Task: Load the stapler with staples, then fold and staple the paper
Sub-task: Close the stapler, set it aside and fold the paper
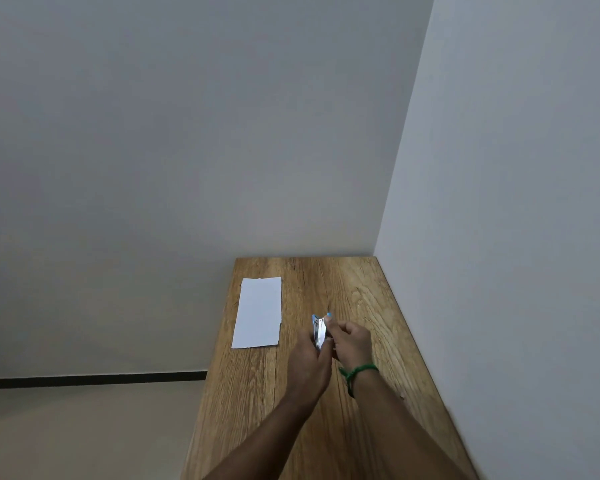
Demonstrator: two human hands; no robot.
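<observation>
Over the middle of the wooden table, both hands, left hand and right hand, pinch the little stapler up off the wood, fingers curled tight, probably loading it, while the paper waits flat near the left edge.

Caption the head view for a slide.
Both hands, left and right, hold a small stapler above a wooden table; white paper lies flat to the left.

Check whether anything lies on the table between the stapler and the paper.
Nothing visible does. Both hands hold the stapler above the table; the paper lies flat to its left, with only bare wood between them.
</observation>
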